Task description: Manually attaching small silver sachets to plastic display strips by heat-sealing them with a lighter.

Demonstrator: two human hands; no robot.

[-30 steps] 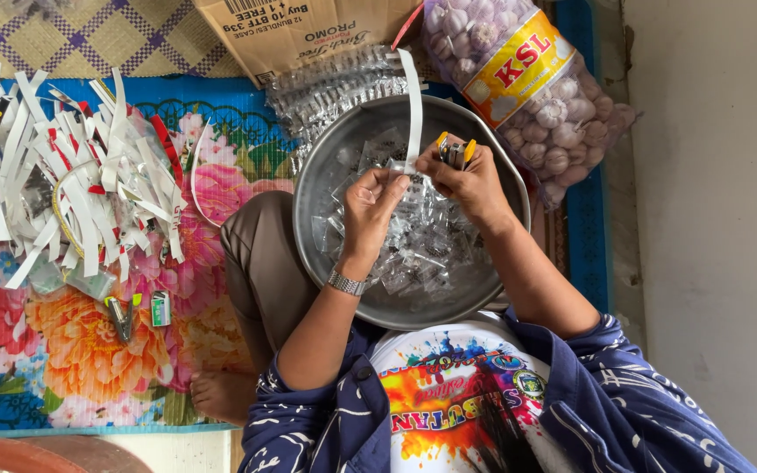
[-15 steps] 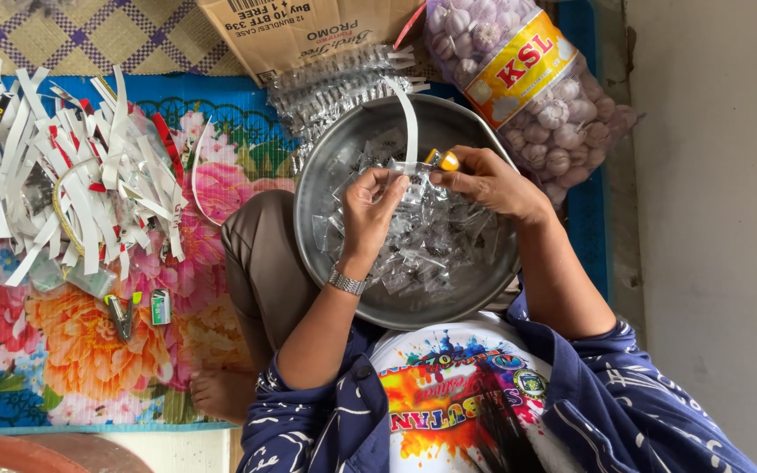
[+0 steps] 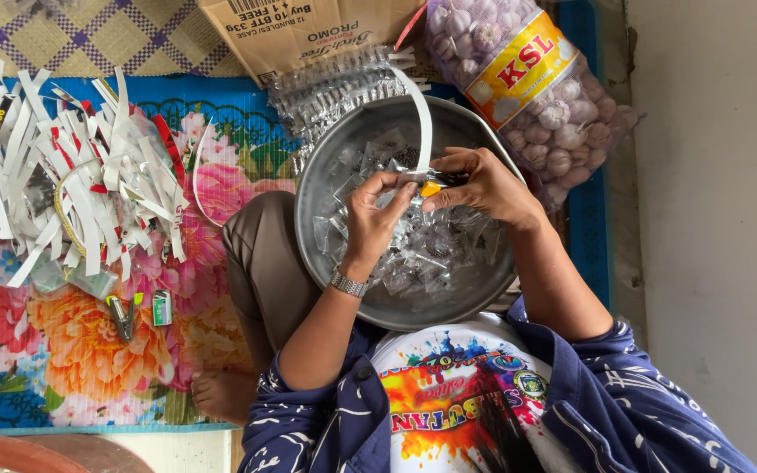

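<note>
Held over the middle of the metal basin (image 3: 484, 293): a small clear packet (image 3: 415, 178), pinched at one end by the left hand (image 3: 377, 213), thumb and forefinger closed together on it. At the other end, the right hand (image 3: 484, 186), fingers curled shut around a small yellow tool (image 3: 432, 187), possibly a stapler, though too hidden to be sure. Rising from the packet and curving away, a long white paper strip (image 3: 420, 112), apparently kept taut and level between both hands for fastening. Below, resting on the lap, the basin, full of loose clear sachets (image 3: 422, 254), close under the hands for easy reach. Beyond the rim, a bundle of packets (image 3: 335, 88), a cardboard box (image 3: 308, 31) and a net bag of garlic (image 3: 536, 88). Off to the left on the floral mat (image 3: 63, 350), a heap of white strips (image 3: 72, 184).
</note>
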